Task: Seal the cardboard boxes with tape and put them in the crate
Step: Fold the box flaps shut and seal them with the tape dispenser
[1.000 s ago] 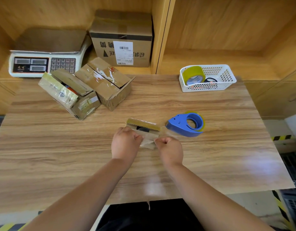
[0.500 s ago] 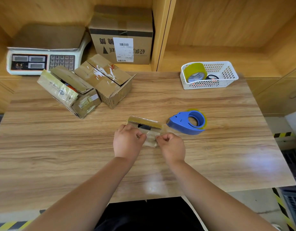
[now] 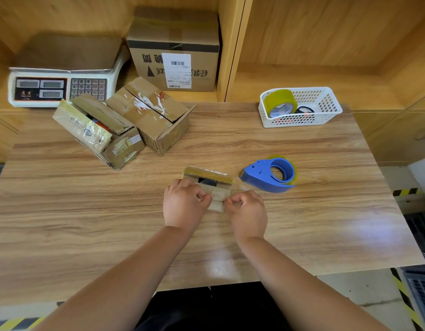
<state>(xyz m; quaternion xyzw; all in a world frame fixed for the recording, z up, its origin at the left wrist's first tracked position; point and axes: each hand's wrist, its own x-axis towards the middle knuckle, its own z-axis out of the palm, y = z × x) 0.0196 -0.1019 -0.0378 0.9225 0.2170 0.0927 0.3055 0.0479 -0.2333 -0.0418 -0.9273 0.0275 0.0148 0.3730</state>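
Observation:
A small cardboard box [image 3: 212, 185] lies mid-table with its far flap raised and a dark gap showing inside. My left hand [image 3: 185, 205] grips the box's left near side, fingers curled on the flap. My right hand [image 3: 247, 211] pinches the box's right near edge. A blue tape dispenser [image 3: 270, 175] with yellowish tape rests on the table just right of the box. Two larger cardboard boxes sit at the back left: one with open flaps [image 3: 99, 130] and one with torn white label marks [image 3: 154, 115].
A white basket [image 3: 326, 108] at the back right holds a roll of tape [image 3: 280, 103]. A weighing scale [image 3: 60, 77] and a labelled carton [image 3: 175, 51] stand on the shelf behind. A dark crate [image 3: 421, 290] shows at the right edge, below the table [image 3: 302, 235].
Both hands have stayed on the small box, working its near flap; the right hand's fingers have drawn a little closer to the left hand. The dispenser has not moved.

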